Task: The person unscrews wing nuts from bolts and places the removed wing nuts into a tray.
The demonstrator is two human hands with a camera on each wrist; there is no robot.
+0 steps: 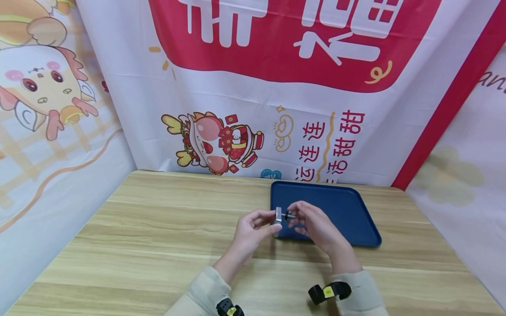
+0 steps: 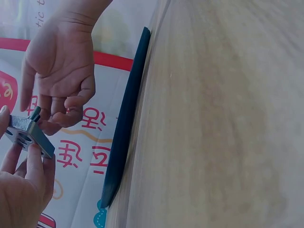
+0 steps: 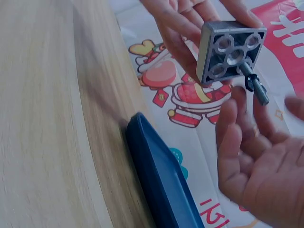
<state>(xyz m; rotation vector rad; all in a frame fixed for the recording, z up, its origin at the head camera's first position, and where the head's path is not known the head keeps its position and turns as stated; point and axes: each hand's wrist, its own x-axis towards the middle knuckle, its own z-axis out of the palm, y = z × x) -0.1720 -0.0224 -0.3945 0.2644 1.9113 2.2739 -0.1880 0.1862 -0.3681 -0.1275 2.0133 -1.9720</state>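
My left hand (image 1: 249, 233) (image 2: 23, 192) (image 3: 178, 31) grips a square metal block (image 1: 278, 215) (image 2: 42, 139) (image 3: 205, 53) by its edges. In the right wrist view the block's face shows several round holes. A threaded bolt (image 2: 35, 113) (image 3: 261, 93) sticks out from one of them, with a small dark nut or wing-shaped piece (image 3: 250, 82) partway along it. Close beside the bolt is my right hand (image 1: 322, 230) (image 2: 64, 66) (image 3: 270, 171), its fingers loosely bent and its thumb apart; whether a fingertip touches the dark piece, I cannot tell.
A dark blue tray (image 1: 340, 215) (image 2: 124, 128) (image 3: 168, 178) lies behind and beneath the hands, toward the right of the wooden table (image 1: 158, 237). Printed cloth (image 1: 221, 87) hangs along the table's back edge and both sides.
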